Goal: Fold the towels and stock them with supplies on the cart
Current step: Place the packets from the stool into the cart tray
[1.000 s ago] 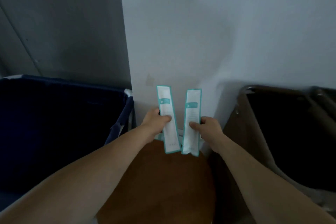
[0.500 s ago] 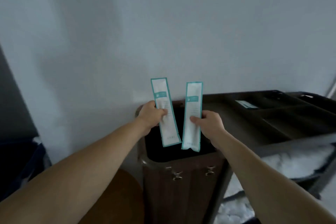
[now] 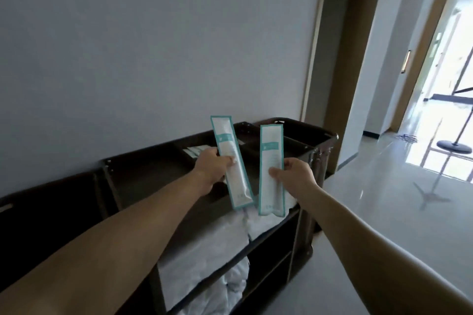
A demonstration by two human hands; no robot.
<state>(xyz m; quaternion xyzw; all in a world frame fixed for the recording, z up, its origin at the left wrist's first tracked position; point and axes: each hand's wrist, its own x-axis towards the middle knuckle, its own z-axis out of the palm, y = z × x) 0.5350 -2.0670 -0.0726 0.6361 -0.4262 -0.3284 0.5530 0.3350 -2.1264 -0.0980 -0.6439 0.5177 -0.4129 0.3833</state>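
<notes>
My left hand (image 3: 211, 167) grips a long white packet with a teal border (image 3: 228, 158), held upright and leaning left. In my right hand (image 3: 294, 171) is a second matching packet (image 3: 271, 161), pinched at its middle. Both packets hang over the top tray of the dark brown cart (image 3: 143, 171), which stands against the wall. One more packet (image 3: 198, 151) lies in a tray compartment behind my left hand. Folded white towels (image 3: 204, 250) fill the cart's shelves below.
A dark bag holder (image 3: 38, 207) hangs at the cart's left end. The grey wall (image 3: 153, 46) runs right behind the cart. To the right a glossy floor (image 3: 371, 199) leads down a corridor, with a round-based stand (image 3: 454, 147) in the bright doorway.
The view has swung right, from a blue bin and wooden stool to along the cart's top tray and the corridor. Both hands have kept hold of their packets, now over the tray.
</notes>
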